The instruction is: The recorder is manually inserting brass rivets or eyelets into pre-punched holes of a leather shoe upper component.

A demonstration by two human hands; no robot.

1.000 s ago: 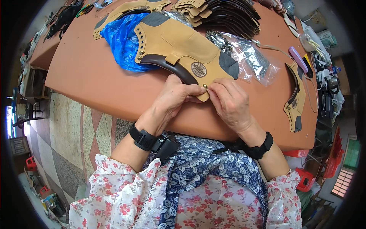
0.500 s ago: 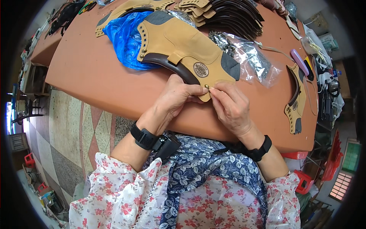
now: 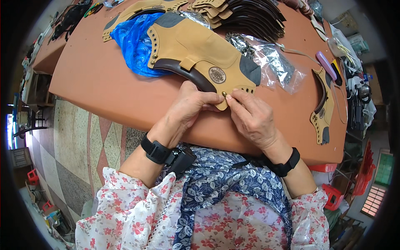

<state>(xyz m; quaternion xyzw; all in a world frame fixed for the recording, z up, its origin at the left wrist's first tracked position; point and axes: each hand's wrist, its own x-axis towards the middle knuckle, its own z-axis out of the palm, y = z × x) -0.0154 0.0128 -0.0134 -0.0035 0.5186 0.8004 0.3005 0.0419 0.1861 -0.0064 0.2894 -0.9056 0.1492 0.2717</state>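
Note:
A tan leather piece (image 3: 196, 41) with grey corner patches, a dark brown padded curved edge and a round stamped mark lies slanted before me. Rows of eyelets run along two of its ends. My left hand (image 3: 189, 102) grips its near corner, thumb on top beside a brass stud (image 3: 224, 94) and fingers partly hidden beneath. On the stud's other side, my right hand (image 3: 252, 116) is closed in a pinch at the leather, its fingertips touching the stud or just beside it. What lies between those fingertips is hidden.
Under the leather's far left side bunches a blue plastic bag (image 3: 133, 46). Clear bags of small metal parts (image 3: 271, 62) lie behind it. A stack of brown-edged leather pieces (image 3: 250, 18) stands at the back. Another leather piece (image 3: 324, 108) lies right, near a purple-handled tool (image 3: 326, 64).
The leather piece has shifted very slightly left in the picture. My right fingers have drawn back a little, showing more eyelets near them. Both hands stay at the stud.

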